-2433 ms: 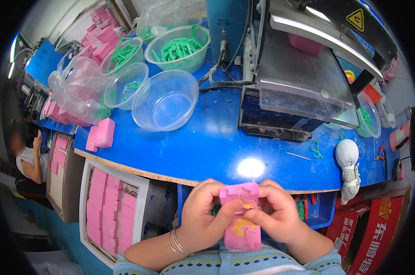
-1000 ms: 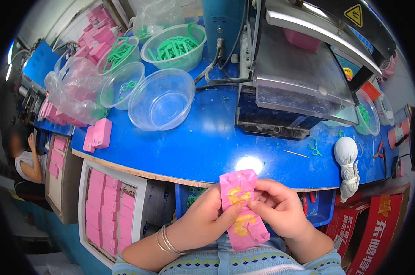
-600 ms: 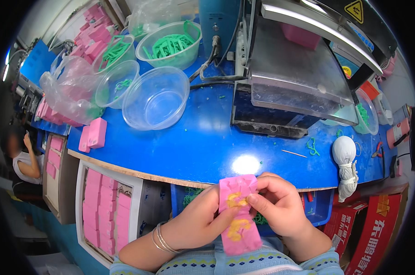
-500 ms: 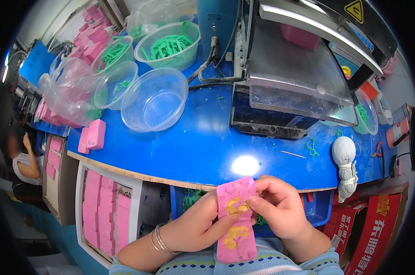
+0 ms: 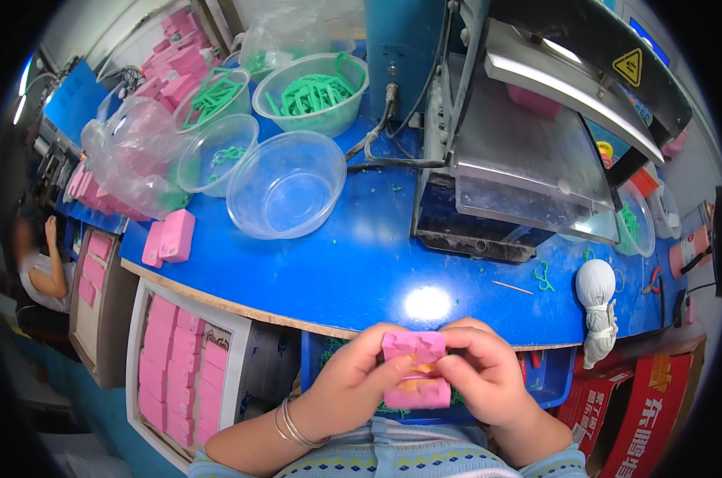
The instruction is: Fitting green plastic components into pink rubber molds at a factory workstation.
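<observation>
Both hands (image 5: 421, 378) gripping pink mould (image 5: 414, 370), blue table (image 5: 337, 271), clear bowl (image 5: 285, 195) beyond

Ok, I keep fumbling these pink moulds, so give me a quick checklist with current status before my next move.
1. Pink mould gripped from both sides: ok, left hand and right hand both hold it.
2. Yellow piece inside seated: cannot tell, fingers cover it.
3. Mould held off the blue table: ok, below its near edge.
4. Empty clear bowl on the table: ok.
5. Spare pink mould at the table's left edge: ok.
</observation>
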A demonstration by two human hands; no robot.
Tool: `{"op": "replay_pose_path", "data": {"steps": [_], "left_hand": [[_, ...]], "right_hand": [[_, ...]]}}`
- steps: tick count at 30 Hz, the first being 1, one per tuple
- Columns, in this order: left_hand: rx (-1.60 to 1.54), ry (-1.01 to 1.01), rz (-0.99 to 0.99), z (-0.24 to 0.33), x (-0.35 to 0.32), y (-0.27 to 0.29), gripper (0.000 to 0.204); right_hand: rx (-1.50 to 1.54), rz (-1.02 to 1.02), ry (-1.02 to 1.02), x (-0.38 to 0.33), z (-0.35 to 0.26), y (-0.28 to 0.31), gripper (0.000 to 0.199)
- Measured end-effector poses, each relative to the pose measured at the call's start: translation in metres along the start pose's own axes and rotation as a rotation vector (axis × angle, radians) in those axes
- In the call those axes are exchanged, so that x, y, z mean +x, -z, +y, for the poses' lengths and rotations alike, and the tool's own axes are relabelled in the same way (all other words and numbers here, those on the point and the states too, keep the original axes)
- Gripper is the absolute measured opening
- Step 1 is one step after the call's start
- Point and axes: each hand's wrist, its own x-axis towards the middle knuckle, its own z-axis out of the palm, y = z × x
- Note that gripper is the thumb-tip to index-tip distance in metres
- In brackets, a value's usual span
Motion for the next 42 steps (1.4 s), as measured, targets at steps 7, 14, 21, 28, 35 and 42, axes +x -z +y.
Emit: {"op": "replay_pose_path", "data": {"steps": [7, 14, 21, 28, 35, 42], "left_hand": [[-0.058, -0.205, -0.023, -0.006, -0.003, -0.003, 0.034], [0.867, -0.651, 0.154, 0.021, 0.002, 0.013, 0.027], [1.209, -0.297, 0.309, 0.036, 0.011, 0.052, 0.080], [1.216, -0.219, 0.299, 0.042, 0.007, 0.047, 0.065], [0.057, -0.474, 0.405, 0.042, -0.012, 0.030, 0.088], [1.084, -0.701, 0.109, 0.065, -0.016, -0.020, 0.087]], "right_hand": [[-0.102, 0.106, 0.057, 0.008, -0.016, -0.005, 0.042], [-0.387, 0.125, 0.247, 0.011, -0.022, -0.007, 0.022], [0.612, 0.251, 0.004, 0.038, -0.057, 0.054, 0.041], [0.641, 0.149, -0.131, 0.028, -0.066, 0.067, 0.046], [1.061, -0.269, -0.198, -0.045, -0.047, 0.052, 0.065], [0.711, -0.424, -0.651, -0.045, -0.039, 0.024, 0.052]]}}
